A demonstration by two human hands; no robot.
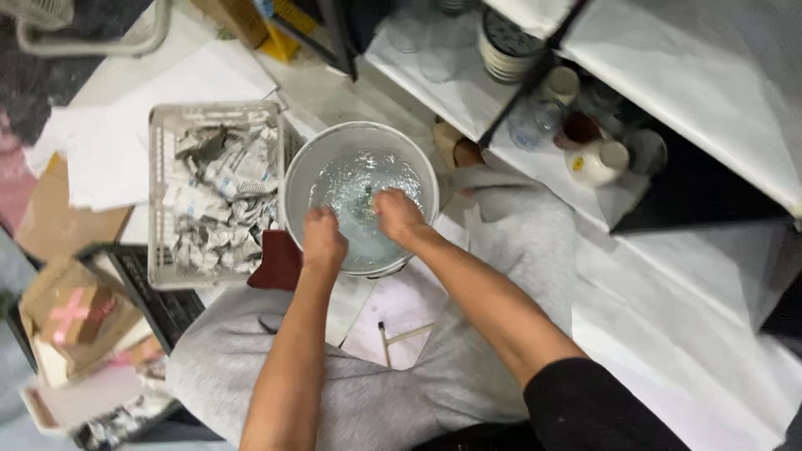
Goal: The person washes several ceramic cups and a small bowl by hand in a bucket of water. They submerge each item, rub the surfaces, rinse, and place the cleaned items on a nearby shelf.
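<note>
Both hands in grey water bucket, white basket of crumpled packets left

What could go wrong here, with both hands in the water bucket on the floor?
1. Water may splash over the bucket rim: both the left hand and the right hand are working in it, and loose papers lie close by.
2. The basket of crumpled paper touches the bucket, so it could get wet.
3. The grey trousers sit right against the bucket and might soak.
</note>
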